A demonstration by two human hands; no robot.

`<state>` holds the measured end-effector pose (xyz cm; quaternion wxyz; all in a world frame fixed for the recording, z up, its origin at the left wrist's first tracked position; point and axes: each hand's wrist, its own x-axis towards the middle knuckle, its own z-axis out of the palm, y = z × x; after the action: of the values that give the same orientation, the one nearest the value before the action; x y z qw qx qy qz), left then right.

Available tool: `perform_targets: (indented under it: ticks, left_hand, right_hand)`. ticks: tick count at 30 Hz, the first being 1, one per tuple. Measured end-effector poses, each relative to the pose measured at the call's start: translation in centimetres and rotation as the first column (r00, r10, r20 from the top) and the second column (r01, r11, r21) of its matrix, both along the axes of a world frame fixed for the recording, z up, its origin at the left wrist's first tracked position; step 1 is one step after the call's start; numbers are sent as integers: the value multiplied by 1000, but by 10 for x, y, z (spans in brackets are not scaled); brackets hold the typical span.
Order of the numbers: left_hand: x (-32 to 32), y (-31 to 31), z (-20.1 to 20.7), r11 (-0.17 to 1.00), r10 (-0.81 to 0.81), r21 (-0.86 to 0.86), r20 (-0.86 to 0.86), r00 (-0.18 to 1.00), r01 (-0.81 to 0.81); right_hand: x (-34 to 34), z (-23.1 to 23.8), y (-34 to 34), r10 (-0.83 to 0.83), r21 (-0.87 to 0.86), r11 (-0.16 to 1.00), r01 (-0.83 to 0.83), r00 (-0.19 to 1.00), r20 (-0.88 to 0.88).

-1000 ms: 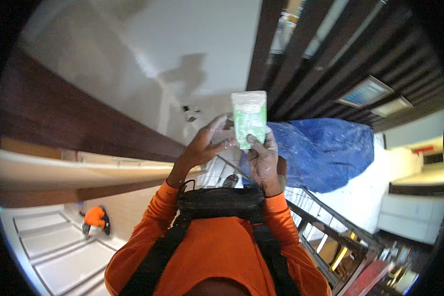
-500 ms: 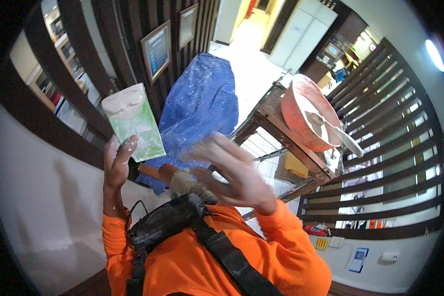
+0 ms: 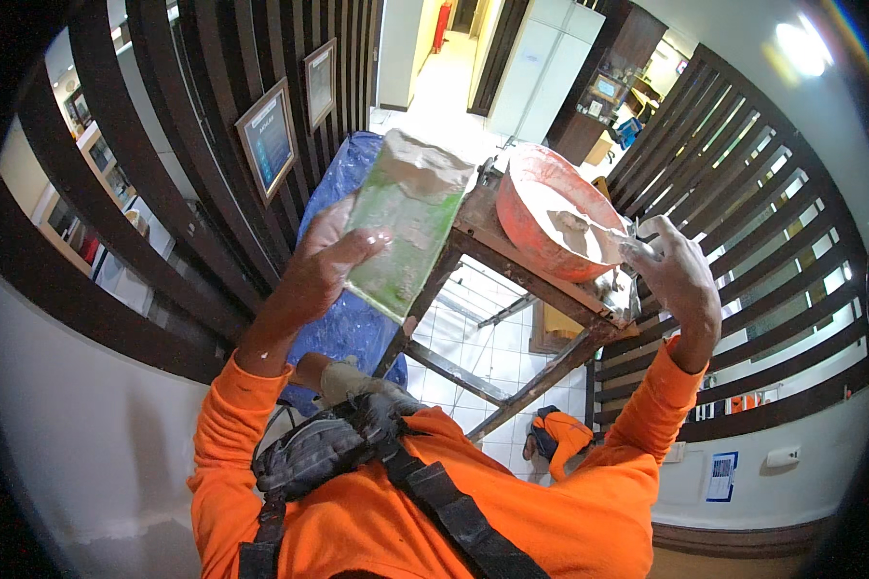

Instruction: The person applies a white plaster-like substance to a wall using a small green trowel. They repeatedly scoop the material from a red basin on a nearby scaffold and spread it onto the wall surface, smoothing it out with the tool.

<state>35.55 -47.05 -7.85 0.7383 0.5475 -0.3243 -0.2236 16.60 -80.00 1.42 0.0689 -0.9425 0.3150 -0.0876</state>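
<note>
My left hand (image 3: 333, 256) grips a green rectangular plastering hawk (image 3: 406, 232), its thumb lying over the near face. Pale wet plaster (image 3: 425, 162) is heaped along the hawk's far end, with a thin smear below. An orange-red basin (image 3: 531, 222) of whitish plaster stands to the right on a stand. At the basin's right rim, my right hand (image 3: 680, 275) has its fingers closed around the handle end of a trowel (image 3: 605, 235). The trowel's blade lies in the plaster; my fingers partly hide the handle.
The basin rests on a worn metal-framed stand (image 3: 526, 271). A blue tarpaulin (image 3: 338, 333) covers something behind the hawk. Dark wooden slats (image 3: 743, 207) rise at right and left, with framed pictures (image 3: 269, 140) on the left. A person in orange (image 3: 567, 439) is low beyond the stand.
My right hand has moved right, from in front of my chest to the trowel handle at the basin. My left hand has carried the hawk rightward, nearer the basin.
</note>
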Motion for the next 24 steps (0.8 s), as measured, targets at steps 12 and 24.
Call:
perform_targets:
  ticks: [12,24]
  left_hand:
    - [-1,-59,15,943,-331,-55,-224,917,327]
    - [-35,-108,36,844,-534,-207,-412,738,495]
  right_hand:
    - [-17,-27,-35,305,-3,944,-330,868,392]
    - [-26,-94,-8,-136,235,516,-824,192,972]
